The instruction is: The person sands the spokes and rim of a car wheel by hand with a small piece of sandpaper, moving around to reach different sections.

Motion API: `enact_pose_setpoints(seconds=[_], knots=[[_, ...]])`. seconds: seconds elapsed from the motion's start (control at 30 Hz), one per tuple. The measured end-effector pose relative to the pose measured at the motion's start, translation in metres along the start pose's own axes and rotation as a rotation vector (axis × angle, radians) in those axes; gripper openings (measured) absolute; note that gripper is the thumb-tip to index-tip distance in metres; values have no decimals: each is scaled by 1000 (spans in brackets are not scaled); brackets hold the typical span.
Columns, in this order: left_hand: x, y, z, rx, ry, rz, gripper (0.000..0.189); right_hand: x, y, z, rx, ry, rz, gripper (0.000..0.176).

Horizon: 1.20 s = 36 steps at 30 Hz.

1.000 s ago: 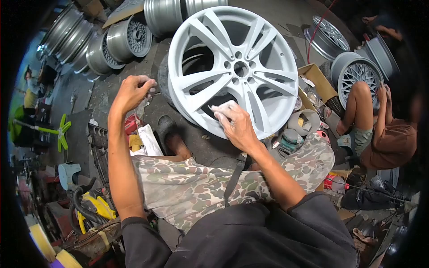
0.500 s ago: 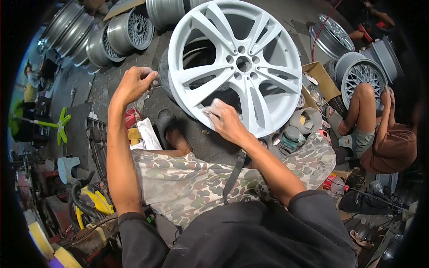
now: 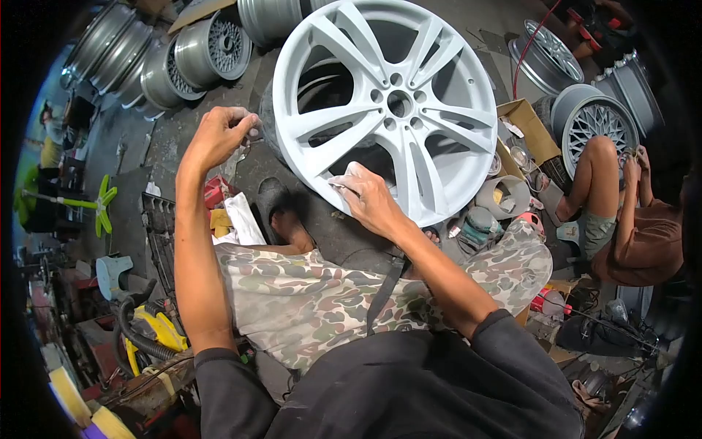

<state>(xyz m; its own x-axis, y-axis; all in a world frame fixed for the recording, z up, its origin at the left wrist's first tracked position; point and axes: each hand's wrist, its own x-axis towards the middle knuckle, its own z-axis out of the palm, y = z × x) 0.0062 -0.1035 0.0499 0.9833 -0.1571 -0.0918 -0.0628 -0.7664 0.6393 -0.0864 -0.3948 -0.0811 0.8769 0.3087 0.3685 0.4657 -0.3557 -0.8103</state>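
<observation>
A large pale, matt-coated alloy wheel rim (image 3: 329, 157) lies face up in front of me, resting on a dark tire (image 3: 268, 121). My right hand (image 3: 371, 196) is at the rim's near left edge, its whitened fingers pinched together. Whatever those fingers hold, if anything, is hidden. Off the wheel's left side, my left hand (image 3: 221, 135) hangs in the air with curled fingers, thumb against the fingertips. Pale dust covers those tips, and I cannot make out whether something small is between them. Between the spokes the dark tire shows through.
Grey wheels (image 3: 212, 51) stand at the upper left, more wheels (image 3: 598, 128) at the right. A cardboard box (image 3: 532, 132), a round container (image 3: 502, 196) and a green power tool (image 3: 477, 228) sit right of my legs. Another person (image 3: 640, 227) squats at the far right.
My right hand has shifted very slightly left along the rim's edge. My left hand is almost unmoved. The other person's hands at the right have moved slightly.
</observation>
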Motion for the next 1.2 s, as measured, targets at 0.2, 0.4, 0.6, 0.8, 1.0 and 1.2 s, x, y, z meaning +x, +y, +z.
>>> enact_pose_setpoints(seconds=[0.2,0.4,0.6,0.8,1.0,1.2], knots=[[-1,1,0,-10,32,24,33,7,-8,9,-45,29,29,17],[-2,3,1,-30,40,22,32,6,-5,4,-189,12,48,16],[-5,6,-1,-11,13,18,32,-3,-5,-27,-43,-142,101,18],[-3,5,1,-3,2,46,31,12,-3,1,-36,-48,52,19],[-1,4,-1,-22,30,78,30,-19,16,-46,-51,-300,66,18],[4,11,7,26,15,74,30,7,8,1,-56,-42,-26,18]])
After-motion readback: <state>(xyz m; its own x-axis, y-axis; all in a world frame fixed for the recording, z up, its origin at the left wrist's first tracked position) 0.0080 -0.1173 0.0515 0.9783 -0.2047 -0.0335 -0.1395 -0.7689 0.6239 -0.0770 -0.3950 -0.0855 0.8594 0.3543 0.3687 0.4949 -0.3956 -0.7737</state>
